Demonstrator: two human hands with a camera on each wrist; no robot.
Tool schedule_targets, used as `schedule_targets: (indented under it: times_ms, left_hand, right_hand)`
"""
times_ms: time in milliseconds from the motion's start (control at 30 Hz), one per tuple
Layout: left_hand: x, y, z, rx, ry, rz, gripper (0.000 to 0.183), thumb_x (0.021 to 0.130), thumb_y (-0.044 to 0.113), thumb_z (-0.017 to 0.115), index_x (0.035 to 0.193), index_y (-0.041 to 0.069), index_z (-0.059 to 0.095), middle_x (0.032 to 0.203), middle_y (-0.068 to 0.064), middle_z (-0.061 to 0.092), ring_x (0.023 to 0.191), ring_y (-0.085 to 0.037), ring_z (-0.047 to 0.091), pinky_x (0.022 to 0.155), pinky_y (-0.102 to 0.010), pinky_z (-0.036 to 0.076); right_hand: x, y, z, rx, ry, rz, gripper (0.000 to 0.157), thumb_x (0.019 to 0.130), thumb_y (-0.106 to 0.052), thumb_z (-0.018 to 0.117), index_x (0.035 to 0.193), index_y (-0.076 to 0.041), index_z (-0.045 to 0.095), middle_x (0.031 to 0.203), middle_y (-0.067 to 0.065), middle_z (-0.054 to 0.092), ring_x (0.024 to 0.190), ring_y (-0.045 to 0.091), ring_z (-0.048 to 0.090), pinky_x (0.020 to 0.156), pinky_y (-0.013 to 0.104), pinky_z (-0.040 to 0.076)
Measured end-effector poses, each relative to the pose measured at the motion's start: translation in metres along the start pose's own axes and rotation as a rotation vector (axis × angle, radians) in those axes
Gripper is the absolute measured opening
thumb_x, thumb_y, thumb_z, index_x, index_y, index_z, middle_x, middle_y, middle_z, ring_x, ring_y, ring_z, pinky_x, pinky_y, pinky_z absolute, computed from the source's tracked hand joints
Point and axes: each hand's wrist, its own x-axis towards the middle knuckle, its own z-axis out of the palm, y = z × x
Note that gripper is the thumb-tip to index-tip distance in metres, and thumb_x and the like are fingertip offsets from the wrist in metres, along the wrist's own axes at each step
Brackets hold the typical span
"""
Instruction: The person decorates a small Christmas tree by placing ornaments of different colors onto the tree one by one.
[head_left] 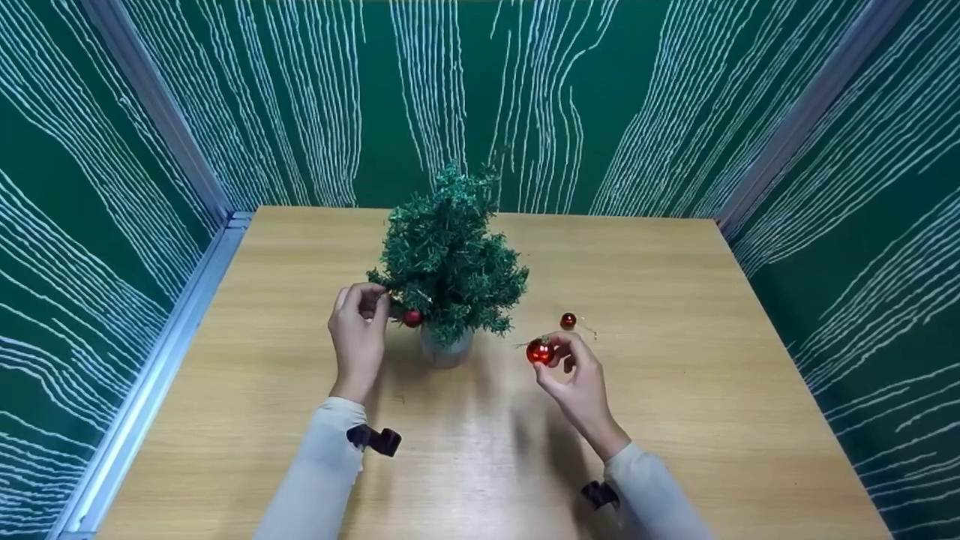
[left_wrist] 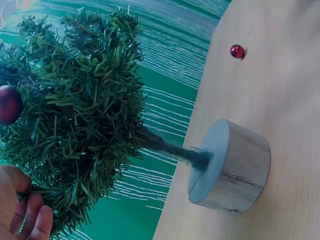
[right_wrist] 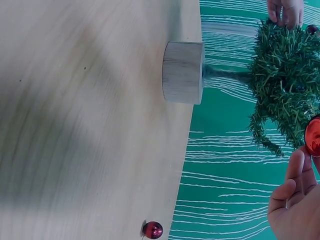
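A small green artificial Christmas tree stands upright on a round whitish wooden base. My left hand is at its lower left side, thumb and fingertips pinching the tip of a branch. Close beside those fingers, a dark red bauble hangs on the tree. To the right of the tree, my right hand holds a shiny red bauble between thumb and fingers, above the table. In the right wrist view this bauble is cut off by the frame edge.
Another small red bauble with a gold thread lies on the wooden table, just beyond my right hand. Green walls with white wavy lines stand around the table's back and sides. Dark wrist cameras are strapped over both sleeves.
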Motion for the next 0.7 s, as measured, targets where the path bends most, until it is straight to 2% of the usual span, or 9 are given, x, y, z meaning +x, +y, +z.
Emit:
schedule_targets:
  times_ms: [100, 467, 567, 700]
  left_hand:
    - [0.001, -0.002, 0.001, 0.000, 0.007, 0.002, 0.007, 0.092, 0.007, 0.067, 0.098, 0.007, 0.068, 0.093, -0.006, 0.059, 0.080, -0.013, 0.057, 0.071, -0.021, 0.049]
    - [0.007, -0.003, 0.002, 0.029, 0.015, 0.029, 0.006, 0.093, 0.009, 0.067, 0.099, 0.007, 0.067, 0.094, -0.006, 0.059, 0.079, -0.014, 0.057, 0.071, -0.022, 0.047]
    - [0.010, -0.004, 0.002, 0.021, 0.017, 0.021, 0.006, 0.093, 0.009, 0.066, 0.099, 0.007, 0.067, 0.094, -0.006, 0.059, 0.080, -0.015, 0.057, 0.071, -0.022, 0.048]
    - [0.013, -0.004, 0.003, 0.016, 0.017, 0.015, 0.006, 0.093, 0.009, 0.067, 0.099, 0.006, 0.067, 0.094, -0.006, 0.059, 0.080, -0.015, 0.057, 0.072, -0.023, 0.048]
  right_hand:
    - [0.000, 0.001, 0.000, 0.007, -0.011, -0.008, 0.040, 0.073, 0.006, 0.077, 0.108, -0.006, 0.063, 0.091, 0.001, 0.064, 0.076, 0.019, 0.057, 0.065, 0.031, 0.043]
    - [0.008, -0.007, 0.004, 0.001, -0.017, -0.031, 0.039, 0.073, 0.005, 0.078, 0.108, -0.005, 0.064, 0.090, 0.003, 0.064, 0.075, 0.027, 0.058, 0.065, 0.033, 0.042]
    - [0.010, -0.016, 0.005, -0.005, -0.022, -0.046, 0.039, 0.072, 0.008, 0.077, 0.107, -0.001, 0.063, 0.091, 0.008, 0.064, 0.075, 0.028, 0.057, 0.065, 0.033, 0.043]
    - [0.011, -0.041, 0.003, 0.004, -0.035, -0.072, 0.037, 0.073, 0.010, 0.075, 0.106, 0.004, 0.062, 0.090, 0.012, 0.064, 0.074, 0.032, 0.057, 0.065, 0.029, 0.043]
